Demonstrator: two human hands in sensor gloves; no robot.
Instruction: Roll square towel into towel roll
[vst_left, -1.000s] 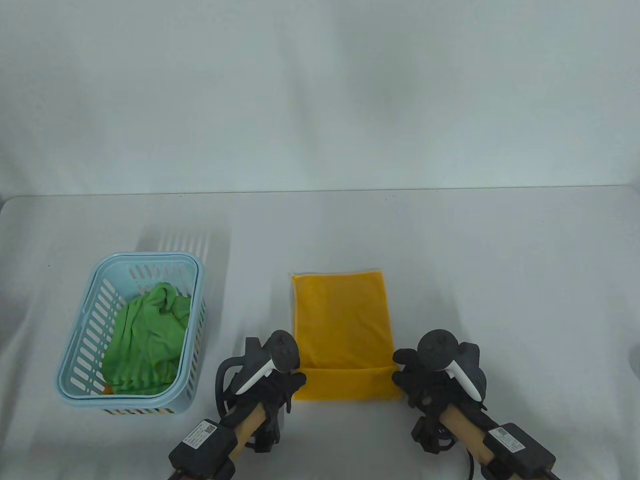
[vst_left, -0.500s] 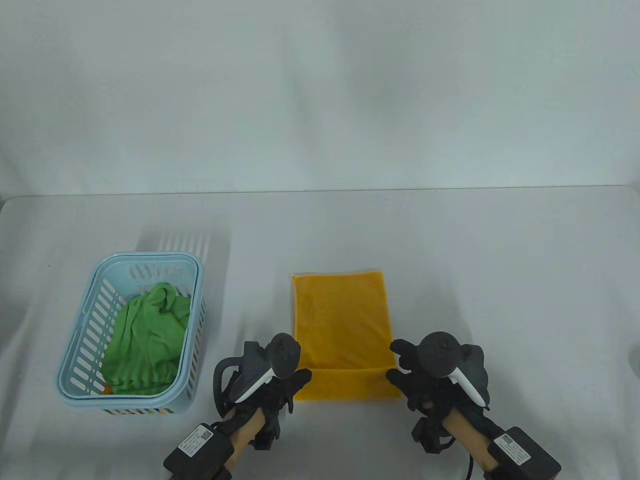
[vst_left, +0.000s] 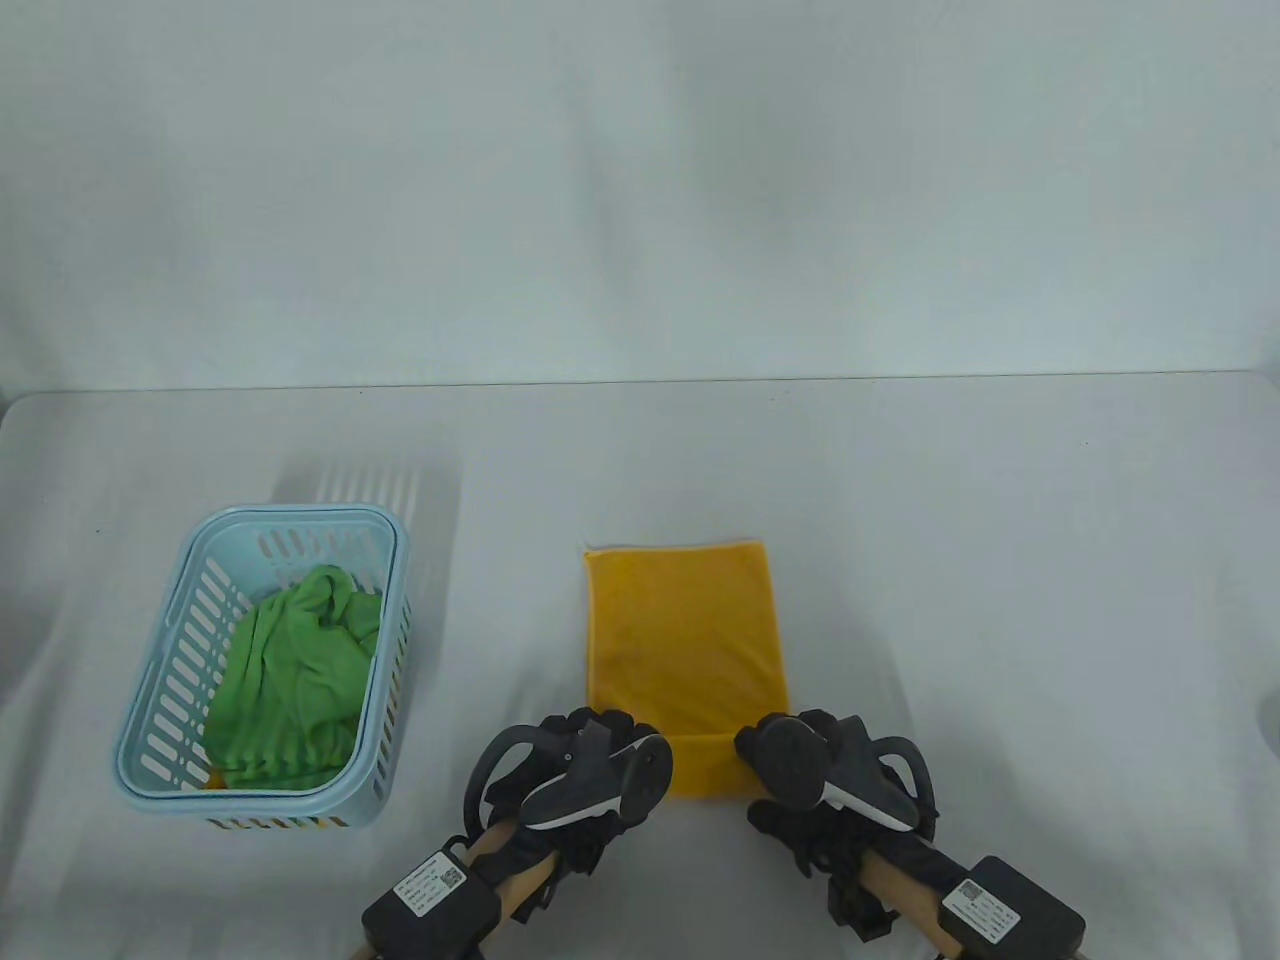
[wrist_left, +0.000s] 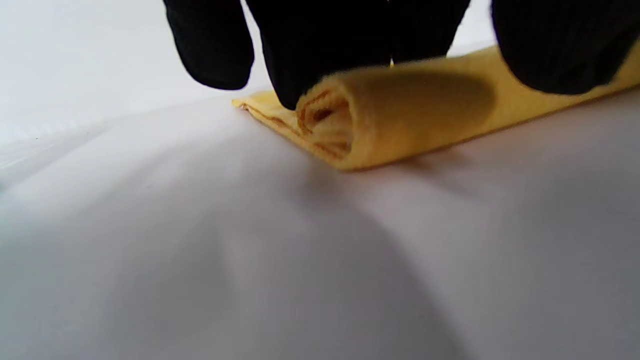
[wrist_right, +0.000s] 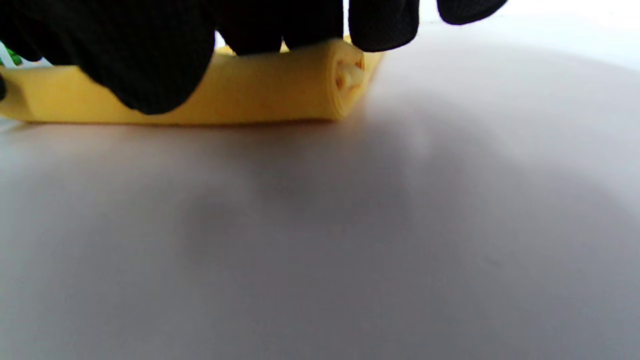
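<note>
Gloved fingers (wrist_left: 295, 55) of the left hand (vst_left: 590, 770) and right hand (vst_left: 820, 775) are curling over the rolled near end of the yellow towel (vst_left: 685, 640) — thumbs in front, clamping it. The rest is lying flat on the counter (vst_left: 1000, 560), a blue basket (vst_left: 150, 780) holding a green cloth (vst_left: 295, 690) sitting well left.

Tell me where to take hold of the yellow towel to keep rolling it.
Grip the rolled near edge of the yellow towel at both open ends, one hand each, coming from the near side, probably fingers draped over the top. The roll lies crosswise, with flat cloth stretching away behind it.
</note>
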